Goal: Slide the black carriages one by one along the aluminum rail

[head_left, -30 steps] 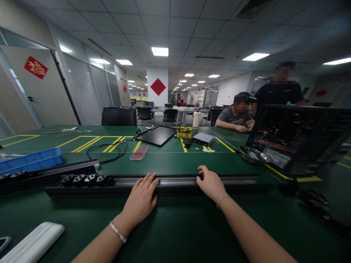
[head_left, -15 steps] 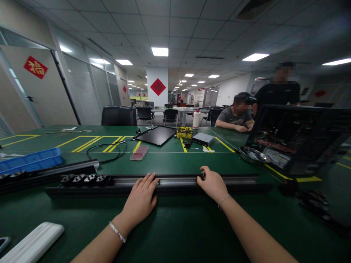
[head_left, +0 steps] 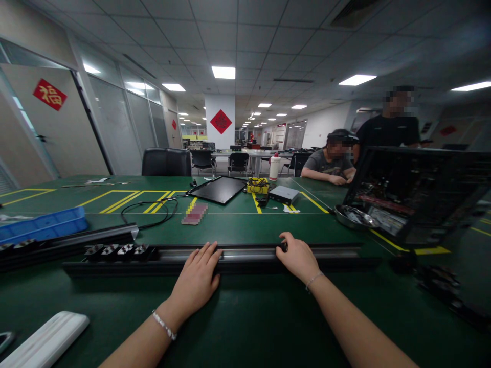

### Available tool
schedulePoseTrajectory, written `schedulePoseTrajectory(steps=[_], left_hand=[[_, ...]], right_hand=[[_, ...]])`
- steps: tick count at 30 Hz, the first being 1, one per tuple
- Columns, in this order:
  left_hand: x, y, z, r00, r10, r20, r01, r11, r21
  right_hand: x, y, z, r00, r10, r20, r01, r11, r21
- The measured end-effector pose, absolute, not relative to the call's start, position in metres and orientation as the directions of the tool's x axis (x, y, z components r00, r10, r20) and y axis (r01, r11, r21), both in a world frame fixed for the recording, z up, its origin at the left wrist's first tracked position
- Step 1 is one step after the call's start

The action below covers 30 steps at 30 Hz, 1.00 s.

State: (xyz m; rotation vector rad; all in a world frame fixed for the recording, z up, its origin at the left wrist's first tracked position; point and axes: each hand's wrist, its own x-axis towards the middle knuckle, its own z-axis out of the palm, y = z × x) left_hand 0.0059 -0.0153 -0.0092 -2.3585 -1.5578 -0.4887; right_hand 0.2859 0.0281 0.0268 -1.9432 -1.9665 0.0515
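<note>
Left hand (head_left: pixel 196 280): lay flat on black rail (head_left: pixel 247 267), unmoved. Right hand (head_left: pixel 299 259): pinched small dark part (head_left: pixel 284 247), barely shifted; work seemingly little advanced.

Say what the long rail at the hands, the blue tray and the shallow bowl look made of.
Long rail: probably metal, dark outside, with a greyish sheen along its channel. Blue tray: likely moulded plastic, satin, evenly coloured. Shallow bowl: apparently polished steel, given its bright rim.

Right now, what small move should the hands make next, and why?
Perhaps gently press the dark part onto the rail with the right hand: it curls around that part, whose seating is hidden, while the left hand lies across the rail, likely steadying it.
</note>
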Motion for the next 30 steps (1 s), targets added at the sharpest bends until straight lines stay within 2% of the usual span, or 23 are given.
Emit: schedulePoseTrajectory(steps=[30], left_hand=[[0.007,-0.0167,-0.0062,0.367,0.826,0.427,0.92,-0.39,-0.035]], right_hand=[[0.2859,0.0251,0.032,0.017,0.977,0.213,0.949,0.051,-0.312]])
